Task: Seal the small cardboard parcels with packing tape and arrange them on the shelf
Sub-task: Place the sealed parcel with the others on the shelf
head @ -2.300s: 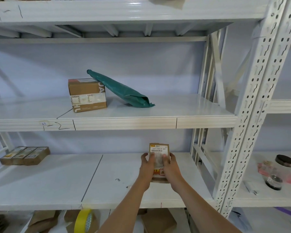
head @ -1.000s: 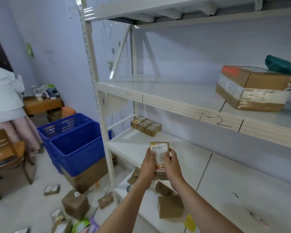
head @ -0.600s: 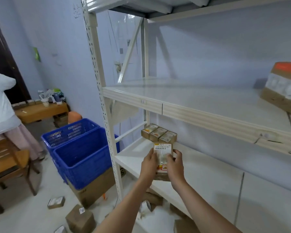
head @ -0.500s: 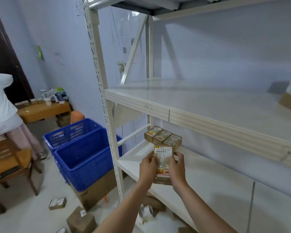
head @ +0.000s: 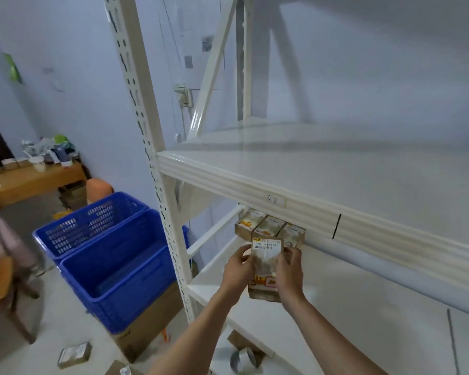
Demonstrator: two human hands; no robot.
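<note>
Head view looks down at both hands holding one small cardboard parcel (head: 266, 269) upright between them. Left hand (head: 237, 267) grips its left edge with curled fingers, the thumb lying on the labelled front; right hand (head: 290, 269) grips the right edge the same way. Just beyond the fingertips, three small cardboard boxes (head: 271, 230) sit side by side on the white lower shelf (head: 336, 307), under the front rail of the upper shelf (head: 322, 212). Left of the left hand's fingers, well apart, two blue plastic crates (head: 106, 255) stand on the floor.
</note>
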